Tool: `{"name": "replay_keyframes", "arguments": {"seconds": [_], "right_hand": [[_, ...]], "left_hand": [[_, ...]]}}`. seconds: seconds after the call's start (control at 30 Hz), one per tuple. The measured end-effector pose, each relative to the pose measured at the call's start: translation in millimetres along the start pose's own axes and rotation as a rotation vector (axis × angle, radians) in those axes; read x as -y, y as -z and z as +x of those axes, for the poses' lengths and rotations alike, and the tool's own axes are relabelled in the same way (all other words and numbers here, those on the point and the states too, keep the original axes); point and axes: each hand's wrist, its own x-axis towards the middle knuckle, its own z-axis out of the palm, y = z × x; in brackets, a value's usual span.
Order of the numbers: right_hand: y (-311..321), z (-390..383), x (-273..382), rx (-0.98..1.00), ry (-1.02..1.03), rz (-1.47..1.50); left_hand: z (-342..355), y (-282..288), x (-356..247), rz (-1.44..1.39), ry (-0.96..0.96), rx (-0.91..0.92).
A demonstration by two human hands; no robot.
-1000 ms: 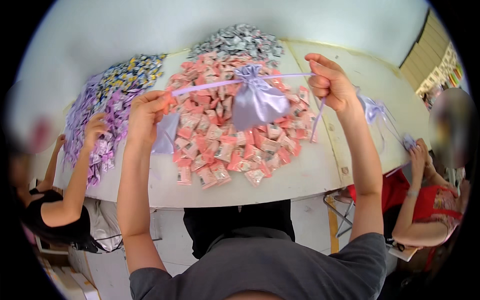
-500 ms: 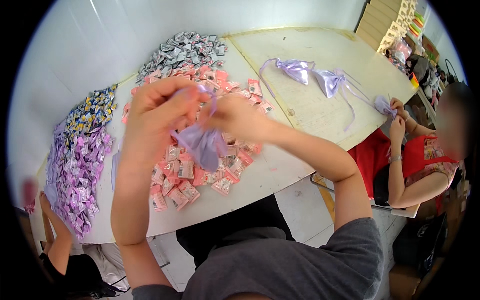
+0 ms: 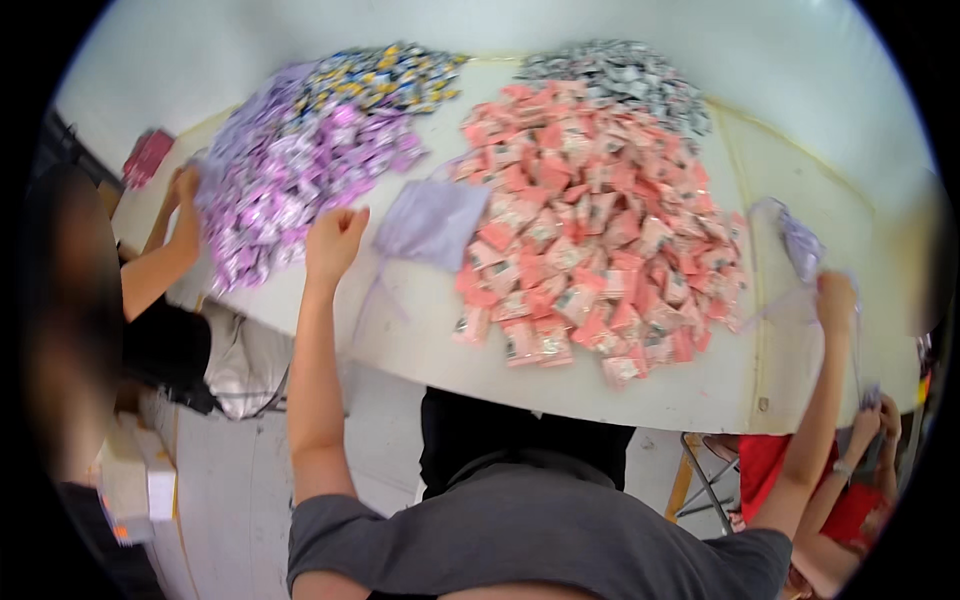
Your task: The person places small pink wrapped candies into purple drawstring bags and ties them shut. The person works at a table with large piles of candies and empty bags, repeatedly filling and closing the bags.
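A pale lilac drawstring pouch [image 3: 432, 222] lies flat on the white table [image 3: 700, 385], at the left edge of a big heap of pink sweet packets [image 3: 590, 220]. My left hand [image 3: 334, 240] hovers just left of the pouch, fingers curled and apart, holding nothing. Far to the right, my right hand [image 3: 835, 298] is closed on another lilac pouch [image 3: 800, 245] near the table's right side; its thin ribbon trails down past the hand.
A heap of purple packets [image 3: 290, 180], a yellow-and-dark heap [image 3: 385, 80] and a silver heap [image 3: 610, 70] lie further back. A person's hands [image 3: 185, 200] work at the purple heap on the left. Another person in red [image 3: 860, 470] sits at lower right.
The filled pouch I held with both hands is now lying on the table. My left hand has let go of it. My right hand has gone far right and taken another pouch.
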Motion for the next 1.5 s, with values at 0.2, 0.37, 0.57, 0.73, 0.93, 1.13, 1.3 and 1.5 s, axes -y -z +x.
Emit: {"name": "replay_keyframes", "arguments": {"seconds": [0.2, 0.37, 0.57, 0.73, 0.93, 1.13, 1.3, 1.5], "right_hand": [[117, 88, 179, -0.472, 0.018, 0.291], [51, 191, 227, -0.167, 0.035, 0.853], [28, 250, 279, 0.154, -0.093, 0.985], [54, 269, 301, 0.088, -0.177, 1.186], [15, 292, 313, 0.108, -0.033, 0.993], [5, 259, 255, 0.33, -0.388, 2.038], [44, 211, 220, 0.583, -0.634, 2.645], [80, 185, 231, 0.638, 0.049, 1.527]], "left_hand": [[-9, -19, 6, 0.043, -0.134, 0.012], [-5, -15, -44, -0.208, -0.027, 0.04], [-7, 0, -32, -0.055, -0.055, 0.018], [-15, 21, -43, -0.055, -0.054, -0.06], [-35, 35, -122, 0.044, -0.331, -0.132], [-60, 30, -124, 0.144, -0.419, -0.098], [-80, 19, -132, -0.024, -0.342, -0.096], [-88, 23, -133, -0.027, -0.38, -0.056]]}}
